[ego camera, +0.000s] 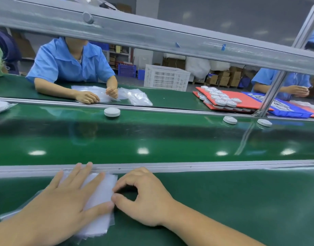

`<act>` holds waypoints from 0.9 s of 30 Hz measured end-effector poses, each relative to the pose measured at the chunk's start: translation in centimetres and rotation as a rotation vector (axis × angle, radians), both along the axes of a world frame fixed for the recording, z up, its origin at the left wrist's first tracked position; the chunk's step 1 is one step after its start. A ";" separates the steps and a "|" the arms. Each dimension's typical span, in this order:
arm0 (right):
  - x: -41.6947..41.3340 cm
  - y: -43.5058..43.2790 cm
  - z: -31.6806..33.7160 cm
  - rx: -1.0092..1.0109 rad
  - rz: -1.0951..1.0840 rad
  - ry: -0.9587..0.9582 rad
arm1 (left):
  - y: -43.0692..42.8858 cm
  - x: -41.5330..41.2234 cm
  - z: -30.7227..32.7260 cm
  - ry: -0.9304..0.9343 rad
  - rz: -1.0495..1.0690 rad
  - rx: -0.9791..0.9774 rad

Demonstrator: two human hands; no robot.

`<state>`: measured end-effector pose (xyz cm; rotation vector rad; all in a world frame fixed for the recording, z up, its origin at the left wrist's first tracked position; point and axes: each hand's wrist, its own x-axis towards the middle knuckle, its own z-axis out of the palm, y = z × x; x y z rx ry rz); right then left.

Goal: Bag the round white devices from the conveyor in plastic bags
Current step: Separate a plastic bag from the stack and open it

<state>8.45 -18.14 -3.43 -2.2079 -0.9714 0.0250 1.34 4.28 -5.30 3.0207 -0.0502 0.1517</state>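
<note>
A stack of clear plastic bags (101, 192) lies on the green bench surface in front of me. My left hand (63, 197) rests flat on the stack with fingers spread. My right hand (143, 196) is at the stack's right edge, thumb and forefinger pinching a bag edge. On the moving green conveyor (152, 137) beyond the near rail sit three round white devices: one at the far side left of centre (112, 112), two further right (230, 120) (264, 122).
A metal rail (188, 167) separates my bench from the belt. Across the belt, a person in a blue shirt (71, 64) handles bags (138, 96). Red trays with several white devices (222, 99) lie at the far right. A slanted frame bar (152, 34) crosses overhead.
</note>
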 end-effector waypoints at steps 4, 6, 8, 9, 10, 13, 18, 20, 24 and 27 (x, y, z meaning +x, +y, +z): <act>-0.2 -0.2 -0.1 0.044 -0.015 0.004 | -0.8 0.5 0.2 -0.059 -0.082 0.114; -0.2 -0.3 0.0 0.043 -0.026 -0.002 | -0.9 1.0 -0.5 -0.048 -0.148 0.154; -0.1 -0.4 0.1 0.050 -0.038 0.006 | -0.6 1.4 -0.9 -0.061 -0.177 0.151; -0.1 -0.4 0.1 0.058 -0.045 0.015 | -0.6 1.5 -1.0 -0.069 -0.175 0.157; -0.1 -0.4 0.2 0.066 -0.051 0.023 | -0.6 1.7 -1.1 -0.073 -0.172 0.161; 0.1 -0.5 0.0 0.069 -0.059 0.025 | -0.8 1.8 -1.1 -0.041 -0.134 0.113; 0.3 -0.5 -0.4 0.039 -0.045 0.006 | -2.2 0.3 0.0 -0.038 -0.122 0.125; 0.5 -0.5 -0.4 0.036 -0.038 -0.009 | -2.4 0.1 0.7 0.032 -0.128 0.158; 0.7 -0.6 -0.8 0.023 -0.032 -0.029 | -2.8 -0.3 1.9 0.041 -0.081 0.018; 0.8 -0.7 -1.0 0.019 -0.023 -0.027 | -2.3 -0.6 1.0 0.040 -0.077 0.033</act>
